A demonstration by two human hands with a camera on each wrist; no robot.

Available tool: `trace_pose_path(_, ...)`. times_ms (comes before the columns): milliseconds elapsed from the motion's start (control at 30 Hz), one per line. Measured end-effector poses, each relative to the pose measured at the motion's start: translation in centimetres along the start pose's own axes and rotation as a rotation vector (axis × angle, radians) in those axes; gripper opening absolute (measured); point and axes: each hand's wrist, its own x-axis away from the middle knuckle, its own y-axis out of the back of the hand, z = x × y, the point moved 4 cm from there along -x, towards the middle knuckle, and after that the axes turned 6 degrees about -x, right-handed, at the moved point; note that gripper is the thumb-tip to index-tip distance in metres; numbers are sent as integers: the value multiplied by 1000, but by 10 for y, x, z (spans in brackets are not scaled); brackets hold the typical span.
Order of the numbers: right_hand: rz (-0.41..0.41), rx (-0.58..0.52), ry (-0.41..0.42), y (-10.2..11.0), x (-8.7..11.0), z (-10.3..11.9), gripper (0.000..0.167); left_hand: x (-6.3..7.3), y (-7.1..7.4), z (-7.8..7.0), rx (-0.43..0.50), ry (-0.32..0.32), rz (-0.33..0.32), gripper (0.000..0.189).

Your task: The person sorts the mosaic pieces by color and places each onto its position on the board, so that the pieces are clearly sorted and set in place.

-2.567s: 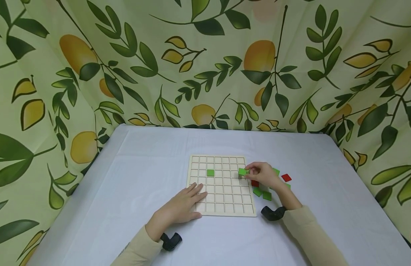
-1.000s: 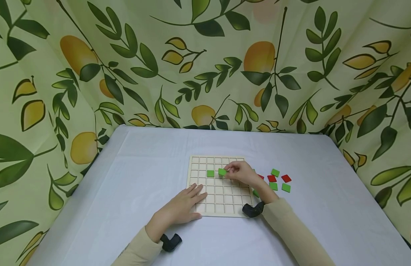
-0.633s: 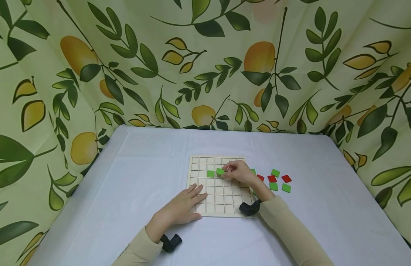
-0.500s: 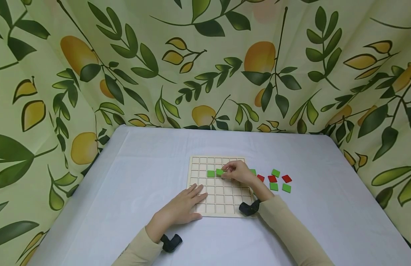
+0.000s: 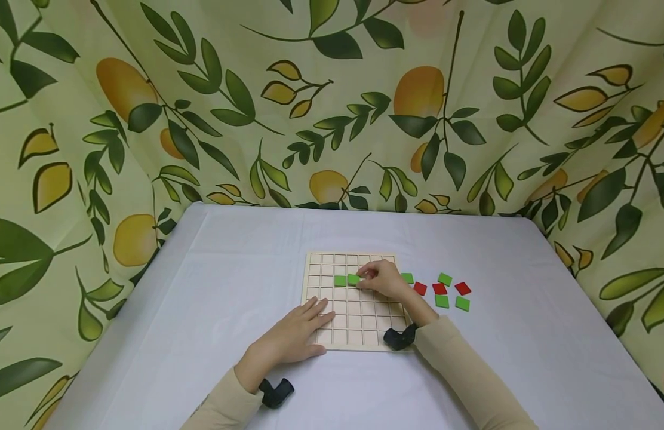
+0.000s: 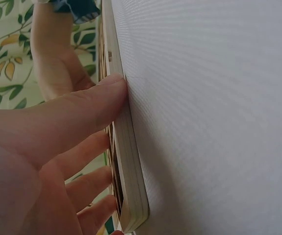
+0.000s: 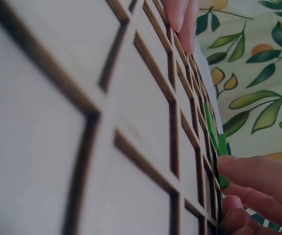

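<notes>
A pale wooden grid board (image 5: pixel 340 337) lies on the white-covered table. My left hand (image 5: pixel 291 330) rests on its left side with straight, spread fingers. In the left wrist view my thumb (image 6: pixel 114 88) lies against the board's edge. My right hand (image 5: pixel 387 279) reaches over the board's upper part and pinches a green square tile (image 5: pixel 353 279) at its right side. That tile sits right beside another green tile (image 5: pixel 340 280) in the same row. In the right wrist view, the pinched tile (image 7: pixel 222 142) stands slightly higher than the tile (image 7: pixel 210 125) beyond it.
Right of the board lie several loose tiles, among them a red tile (image 5: pixel 463 288), a green tile (image 5: pixel 445 279) and another green tile (image 5: pixel 462 303). My right forearm crosses the board's right edge. A leaf-and-fruit patterned curtain (image 5: pixel 332 119) hangs behind the table (image 5: pixel 246 257).
My right hand has carried the green tile leftward from the board's right side to the square beside the first green tile, and the tile now lies flatter. My left hand has stayed put.
</notes>
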Motion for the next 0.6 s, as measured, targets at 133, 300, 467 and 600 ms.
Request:
trace_pose_path(133,-20,27,-5,-1,1,1,22,0,1,0,4,1,0,66)
trace_pose_path(300,-35,64,-4,-2,0,2,22,0,1,0,0,-4,-2,65)
trace_pose_path(467,-35,66,7,-3,-2,0,21,1,1,0,2,-10,-5,65)
trace_pose_path(600,-36,52,39,-1,0,0,20,1,1,-1,6,-9,-4,65)
